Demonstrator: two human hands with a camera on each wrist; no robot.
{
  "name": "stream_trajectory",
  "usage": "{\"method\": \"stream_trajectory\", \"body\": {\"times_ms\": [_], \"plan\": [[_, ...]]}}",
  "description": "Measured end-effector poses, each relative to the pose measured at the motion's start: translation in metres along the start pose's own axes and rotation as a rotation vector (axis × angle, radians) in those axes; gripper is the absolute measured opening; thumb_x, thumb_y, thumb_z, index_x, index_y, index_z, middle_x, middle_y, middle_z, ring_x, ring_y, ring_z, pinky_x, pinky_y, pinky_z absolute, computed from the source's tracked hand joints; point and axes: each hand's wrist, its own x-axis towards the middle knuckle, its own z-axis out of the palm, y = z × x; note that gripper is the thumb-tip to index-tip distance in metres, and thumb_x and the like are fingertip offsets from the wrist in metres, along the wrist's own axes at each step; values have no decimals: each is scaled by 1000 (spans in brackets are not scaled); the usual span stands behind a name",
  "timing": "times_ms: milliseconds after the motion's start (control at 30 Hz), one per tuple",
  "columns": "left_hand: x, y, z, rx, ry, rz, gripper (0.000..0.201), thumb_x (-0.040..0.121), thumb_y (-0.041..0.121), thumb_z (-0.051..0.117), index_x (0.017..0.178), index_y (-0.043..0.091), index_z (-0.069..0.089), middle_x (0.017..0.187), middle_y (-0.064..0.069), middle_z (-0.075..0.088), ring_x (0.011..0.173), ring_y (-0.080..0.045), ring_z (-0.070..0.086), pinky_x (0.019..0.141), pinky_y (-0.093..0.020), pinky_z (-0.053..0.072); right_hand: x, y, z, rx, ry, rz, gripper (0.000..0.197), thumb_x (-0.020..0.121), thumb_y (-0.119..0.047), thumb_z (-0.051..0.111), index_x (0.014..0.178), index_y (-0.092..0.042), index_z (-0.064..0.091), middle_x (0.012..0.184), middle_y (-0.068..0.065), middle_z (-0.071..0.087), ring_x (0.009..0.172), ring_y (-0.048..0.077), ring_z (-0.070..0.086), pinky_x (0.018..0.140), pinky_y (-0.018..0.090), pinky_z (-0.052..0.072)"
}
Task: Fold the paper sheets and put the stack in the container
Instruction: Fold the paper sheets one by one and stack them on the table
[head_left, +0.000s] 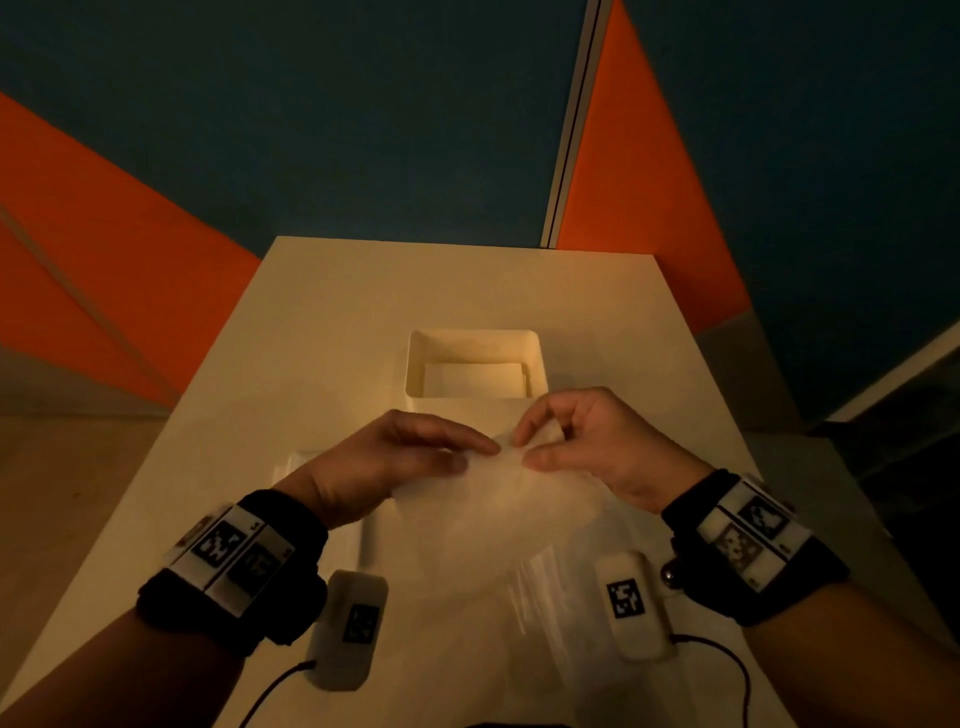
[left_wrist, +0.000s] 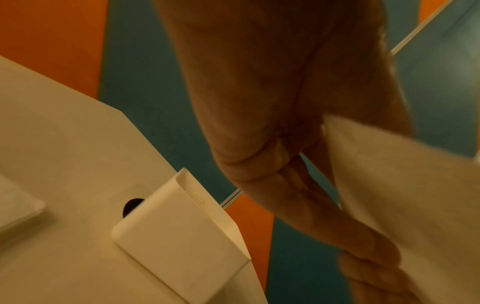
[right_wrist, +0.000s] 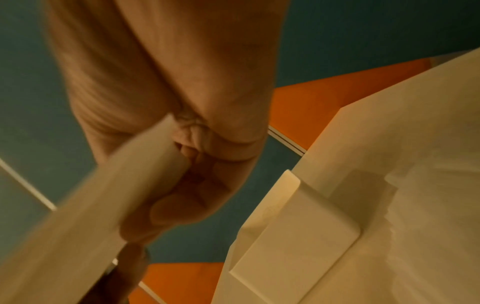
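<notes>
A thin white paper sheet (head_left: 498, 499) hangs blurred above the table, held at its top edge by both hands. My left hand (head_left: 467, 452) pinches it from the left; in the left wrist view the paper sheet (left_wrist: 415, 205) lies against the left fingers (left_wrist: 369, 257). My right hand (head_left: 524, 447) pinches it from the right, and in the right wrist view the sheet (right_wrist: 78, 216) runs across the right fingers (right_wrist: 166, 214). Just behind the hands stands the white container (head_left: 540, 364), with a folded sheet (head_left: 472, 376) lying flat inside.
A low stack of white sheets (head_left: 291, 467) lies on the table (head_left: 322, 312) under my left wrist, seen also as the stack (left_wrist: 18, 207). The container's wall (left_wrist: 176, 242) (right_wrist: 298, 240) shows from both wrists. Orange and dark blue partitions (head_left: 130, 249) surround the table.
</notes>
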Motion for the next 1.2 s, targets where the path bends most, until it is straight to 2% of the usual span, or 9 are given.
{"method": "stream_trajectory", "body": {"times_ms": [67, 133, 367, 533, 700, 800, 867, 1000, 1200], "plan": [[3, -6, 2, 37, -12, -37, 34, 77, -4, 67, 97, 22, 75, 104, -4, 73, 88, -22, 69, 77, -31, 58, 2, -5, 8, -19, -37, -4, 24, 76, 6, 72, 81, -17, 69, 74, -6, 64, 71, 16, 54, 68, 25, 49], [2, -12, -1, 31, 88, -58, 39, 78, -12, 62, 97, 19, 75, 106, -5, 72, 89, -26, 68, 76, -34, 59, 5, -2, 9, 1, 44, 23, 21, 80, 5, 68, 87, -15, 67, 80, -2, 65, 72, 11, 58, 64, 21, 50], [-37, -64, -53, -45, 714, -105, 35, 82, -5, 62, 113, 13, 65, 112, -7, 61, 89, -29, 62, 60, -27, 59, -1, 34, -31, -23, 404, 228, 10, 85, -2, 63, 85, -12, 64, 83, 11, 67, 65, 19, 61, 55, 27, 47], [-55, -96, -68, 95, 917, -182, 40, 82, -7, 63, 117, 12, 62, 112, -16, 58, 83, -34, 60, 61, -31, 59, -11, 62, -57, -91, 541, 338, 14, 84, 2, 60, 79, -10, 62, 76, 11, 65, 62, 21, 59, 55, 27, 44], [-51, -119, -75, 395, 925, -249, 39, 80, -1, 69, 117, 10, 66, 105, -18, 64, 85, -34, 61, 80, -43, 52, -13, 81, -70, -216, 595, 395, 18, 82, 4, 59, 73, -12, 62, 73, 9, 63, 65, 21, 57, 59, 28, 43], [-48, -131, -78, 701, 860, -320, 41, 75, 7, 76, 114, 10, 67, 120, -18, 60, 102, -37, 57, 88, -41, 45, -15, 90, -78, -462, 596, 414, 20, 80, 0, 62, 73, -19, 62, 77, 2, 63, 82, 23, 59, 73, 28, 44], [-47, -136, -80, 863, 820, -395, 41, 72, 18, 80, 111, 14, 69, 131, -19, 49, 111, -42, 48, 97, -44, 39, -17, 93, -82, -601, 458, 494, 20, 76, -5, 65, 84, -23, 61, 89, -1, 61, 93, 24, 59, 79, 28, 46], [-46, -129, -74, 1134, 764, -554, 47, 72, 48, 74, 115, 34, 64, 150, -9, 20, 130, -39, 21, 103, -50, 35, -20, 91, -83, -930, 84, 631, 67, 65, -32, 81, 122, -36, 46, 125, -8, 40, 119, 23, 42, 100, 41, 42], [-29, -111, -53, 1231, 701, -380, 54, 76, 53, 66, 125, 34, 52, 154, -3, 3, 136, -37, 12, 106, -57, 29, -2, 92, -72, -1109, -6, 559, 72, 72, -48, 74, 134, -35, 39, 141, -8, 33, 127, 25, 33, 103, 41, 33]]}}
